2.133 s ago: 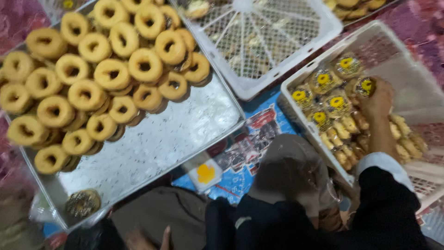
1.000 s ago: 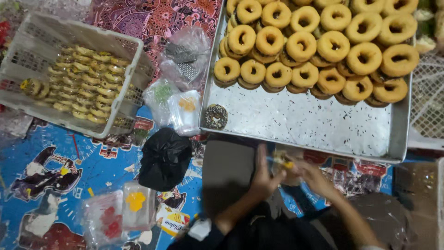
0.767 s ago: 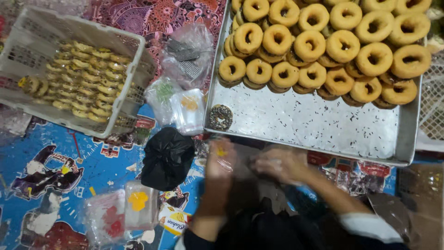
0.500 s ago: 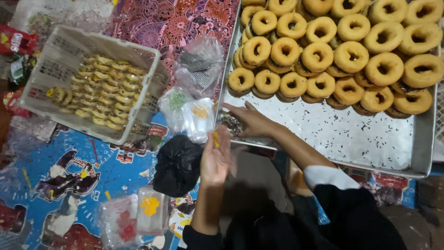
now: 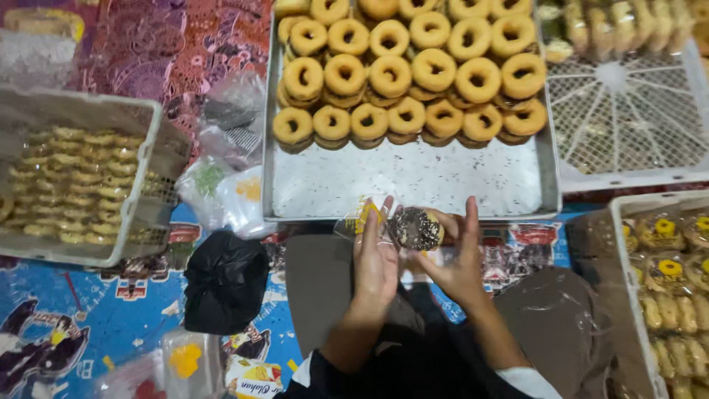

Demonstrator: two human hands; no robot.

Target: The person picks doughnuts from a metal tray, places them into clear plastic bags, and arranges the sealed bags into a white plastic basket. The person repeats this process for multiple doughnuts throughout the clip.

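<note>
Both hands meet just before the near edge of the metal tray (image 5: 413,181). The right hand (image 5: 458,258) has its grip around a chocolate doughnut (image 5: 415,229); the left hand (image 5: 375,255) holds a clear plastic bag (image 5: 358,220) beside it. The tray's front strip is bare.

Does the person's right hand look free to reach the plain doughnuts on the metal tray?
Probably not at once: the right hand is holding a chocolate-topped doughnut. Otherwise, only bare metal tray lies before the plain doughnuts.

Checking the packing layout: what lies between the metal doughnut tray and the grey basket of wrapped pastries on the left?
In the head view, a heap of clear plastic bags lies between the metal tray and the grey basket.
</note>
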